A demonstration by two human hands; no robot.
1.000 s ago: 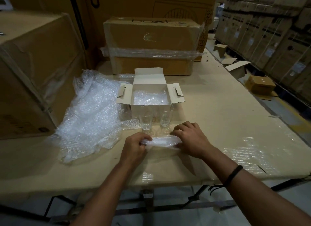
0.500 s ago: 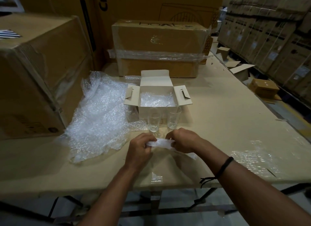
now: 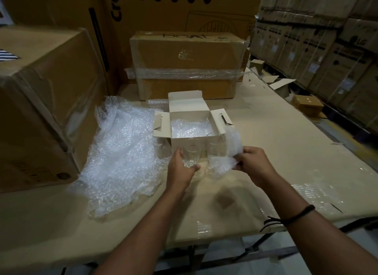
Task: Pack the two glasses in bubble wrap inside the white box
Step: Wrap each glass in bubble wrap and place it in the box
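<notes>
The left glass [image 3: 191,155] is being gripped low on its body by the curled fingers [image 3: 178,153] and thumb of the left hand [image 3: 182,168], and is being kept upright. A strip [image 3: 232,145] of bubble wrap is being pinched between the fingers [image 3: 248,152] and thumb of the right hand [image 3: 255,166], its free end being held up in a curl just beside the right glass [image 3: 213,146]. The 2 glasses are being kept side by side, just in front of the box [image 3: 178,140], which is being left open on the table [image 3: 286,152] with its flaps spread and a lining [image 3: 188,129] of wrap inside. A loose sheet [image 3: 122,152] of wrap is being left crumpled to the left of the box, against 1 carton [image 3: 41,111]. A dark band [image 3: 300,213] is being worn on the right wrist.
</notes>
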